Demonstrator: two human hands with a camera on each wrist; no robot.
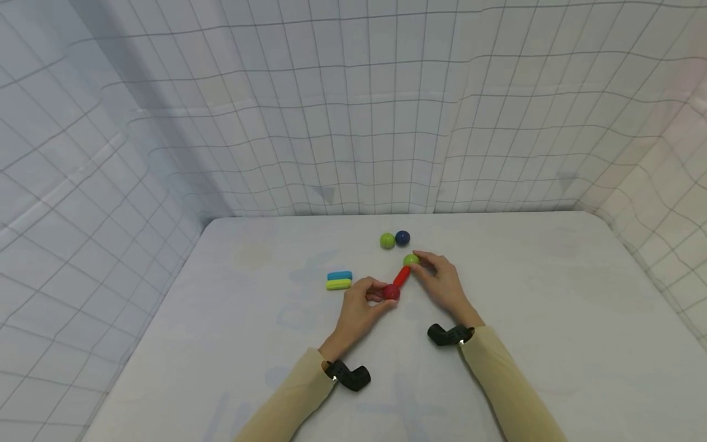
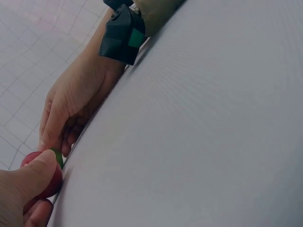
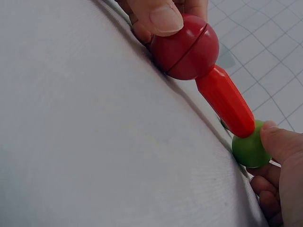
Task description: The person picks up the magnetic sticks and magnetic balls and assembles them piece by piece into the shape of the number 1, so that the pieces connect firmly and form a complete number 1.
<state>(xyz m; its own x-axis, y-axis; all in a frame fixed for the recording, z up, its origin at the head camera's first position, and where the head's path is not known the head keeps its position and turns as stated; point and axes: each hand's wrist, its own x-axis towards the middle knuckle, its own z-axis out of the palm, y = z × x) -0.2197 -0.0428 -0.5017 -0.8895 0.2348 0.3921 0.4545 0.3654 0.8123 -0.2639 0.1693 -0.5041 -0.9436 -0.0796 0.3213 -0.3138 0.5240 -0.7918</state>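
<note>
My left hand (image 1: 358,313) pinches a dark red ball (image 1: 391,292) between thumb and fingers, low over the white table. A thin seam runs round this ball in the right wrist view. From it a bright red faceted rod (image 3: 226,101) reaches to a green ball (image 3: 251,145). My right hand (image 1: 444,284) holds that green ball between thumb and fingers. Ball, rod and ball form one straight line, slanting away to the right in the head view. In the left wrist view the red ball (image 2: 51,184) hides the rod and most of the green one.
A second green ball (image 1: 387,240) and a dark blue ball (image 1: 402,238) sit side by side farther back. Left of my hands lie a blue rod (image 1: 339,275) and a yellow-green rod (image 1: 339,284), parallel. White gridded curtains (image 1: 353,110) stand round the table (image 1: 221,307).
</note>
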